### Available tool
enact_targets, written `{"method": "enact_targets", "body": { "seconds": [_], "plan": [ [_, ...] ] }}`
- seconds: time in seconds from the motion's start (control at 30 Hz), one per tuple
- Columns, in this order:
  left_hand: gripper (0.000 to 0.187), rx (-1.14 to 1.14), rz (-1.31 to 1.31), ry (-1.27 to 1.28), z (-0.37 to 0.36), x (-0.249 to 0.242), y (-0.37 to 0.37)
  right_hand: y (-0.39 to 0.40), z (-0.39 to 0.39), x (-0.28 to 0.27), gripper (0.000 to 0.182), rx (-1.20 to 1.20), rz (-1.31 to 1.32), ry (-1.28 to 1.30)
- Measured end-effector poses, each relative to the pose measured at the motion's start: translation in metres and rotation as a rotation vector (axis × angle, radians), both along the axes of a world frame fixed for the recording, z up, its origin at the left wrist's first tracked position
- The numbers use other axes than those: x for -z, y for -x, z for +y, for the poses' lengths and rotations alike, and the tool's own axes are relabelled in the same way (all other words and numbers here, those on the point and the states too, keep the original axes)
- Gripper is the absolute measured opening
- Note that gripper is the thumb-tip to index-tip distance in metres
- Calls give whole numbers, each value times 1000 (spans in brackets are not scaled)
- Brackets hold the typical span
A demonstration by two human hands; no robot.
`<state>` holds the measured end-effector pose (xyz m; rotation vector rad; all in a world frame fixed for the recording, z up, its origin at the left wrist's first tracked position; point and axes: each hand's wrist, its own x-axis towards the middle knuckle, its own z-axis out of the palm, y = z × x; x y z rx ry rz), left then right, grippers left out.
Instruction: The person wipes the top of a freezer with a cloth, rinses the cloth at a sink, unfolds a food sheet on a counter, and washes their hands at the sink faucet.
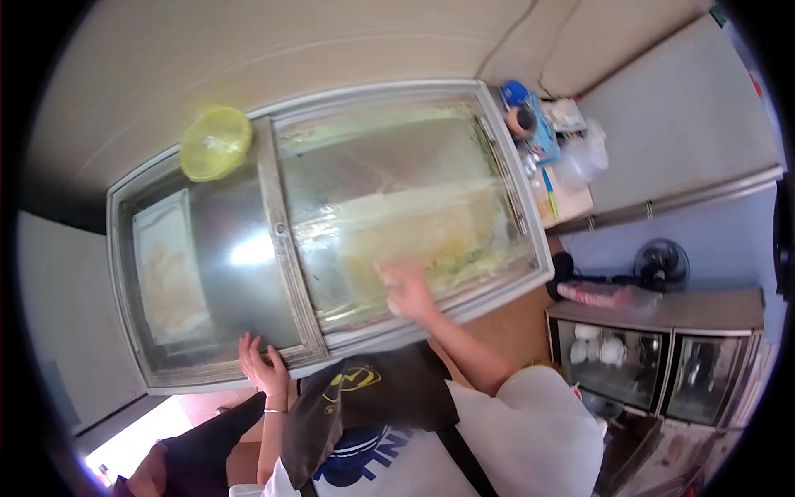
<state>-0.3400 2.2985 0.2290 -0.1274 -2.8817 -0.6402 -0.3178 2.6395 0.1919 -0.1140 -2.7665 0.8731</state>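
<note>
In front of me is a chest freezer with two framed glass panels in its top. My left hand (263, 364) lies on the near edge of the left glass panel (228, 286), fingers spread, holding nothing. My right hand (403, 286) is over the near part of the right glass panel (373, 166); its fingers are smeared by motion, and I cannot make out whether anything is under them. Yellowish, cloudy streaks show on or beneath this panel. Between the panels runs a worn frame bar (286, 240). A yellow plastic bowl (215, 142) sits at the far edge of the left panel.
Right of the freezer, a ledge holds a blue-capped item (514, 91), a green-and-yellow pen-like tool (550, 192) and a clear plastic bag (581, 161). Farther right stand a glass-fronted cabinet (654, 311) and a black fan (662, 263). A bare leg shows at lower left.
</note>
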Motion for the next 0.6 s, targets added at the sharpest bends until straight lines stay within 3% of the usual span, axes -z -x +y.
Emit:
{"method": "enact_targets", "body": {
  "seconds": [0.07, 0.13, 0.17, 0.2, 0.27, 0.3, 0.37, 0.4, 0.47, 0.5, 0.6],
  "plan": [
    [25, -35, 13, -11, -3, 3, 1, 22, -11, -6, 38, 160, -81, 600],
    [27, -13, -24, -24, -4, 2, 1, 48, 27, 4, 39, 381, 48, 622],
    [27, -21, -17, -22, -3, 2, 2, 61, 57, -8, 40, 580, -106, 735],
    [27, -46, -11, -24, -3, 2, 4, 76, 84, -27, 40, 625, 40, 800],
    [27, -24, -11, -24, -6, 3, 4, 99, 164, -14, 42, 688, 277, 330],
    [27, -36, -15, -29, -5, 0, 5, 107, 209, 15, 44, 706, 421, 297],
    [26, -66, -11, -29, -6, -3, 9, 128, 243, 19, 42, 930, 177, 230],
    [26, -52, -13, -30, -5, -5, 9, 149, 253, 29, 42, 891, 168, 232],
    [26, -72, -22, -25, -6, -6, 10, 187, 259, 58, 43, 852, 93, -127],
    [26, -62, -13, -29, -6, -7, 12, 213, 229, 46, 42, 721, 251, 334],
    [27, -50, -21, -29, -7, -6, 13, 297, 168, 54, 42, 355, 218, 123]
  ]
}}
